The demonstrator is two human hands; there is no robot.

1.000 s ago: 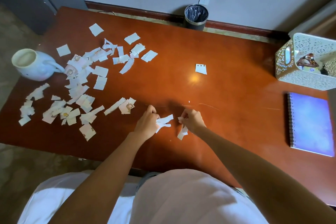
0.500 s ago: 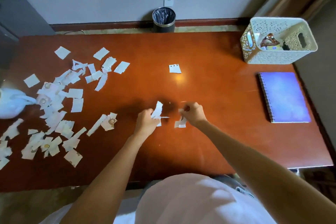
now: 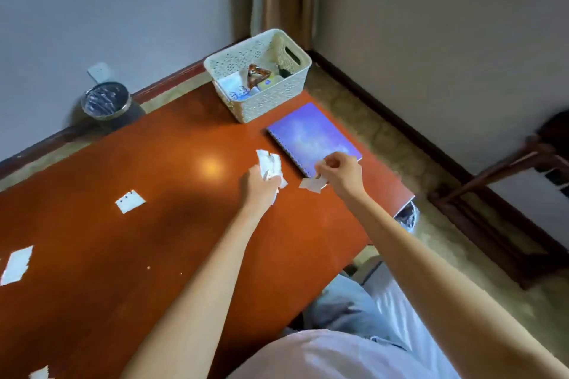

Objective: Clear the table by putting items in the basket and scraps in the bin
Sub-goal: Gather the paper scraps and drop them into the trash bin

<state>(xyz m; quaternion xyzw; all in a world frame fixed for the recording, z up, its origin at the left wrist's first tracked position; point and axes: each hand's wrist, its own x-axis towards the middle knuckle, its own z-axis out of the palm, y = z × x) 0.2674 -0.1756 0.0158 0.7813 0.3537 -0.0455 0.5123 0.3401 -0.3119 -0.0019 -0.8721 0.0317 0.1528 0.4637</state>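
A person is clearing paper off a red-brown tabletop (image 3: 154, 255). The left hand (image 3: 260, 186) is gripping a crumpled wad of scraps (image 3: 270, 164), its fingers curled round it. The right hand (image 3: 341, 174) is pinching a single scrap (image 3: 311, 184) between thumb and fingertips, just beside the near corner of a purple notebook (image 3: 311, 135); whether that scrap is touching the wood cannot be told. The basket (image 3: 258, 101) is standing beyond both sets of fingers, past the notebook, and the bin (image 3: 104, 100) is sitting on the floor by the wall, well off to the left of the left fingers. A punched scrap (image 3: 130, 201) is lying apart, also to their left. The sound move now appears to be feeding the single piece into the wad, tightening the left grip so nothing is shedding, and letting go only once the fingers are directly over the bin's rim.
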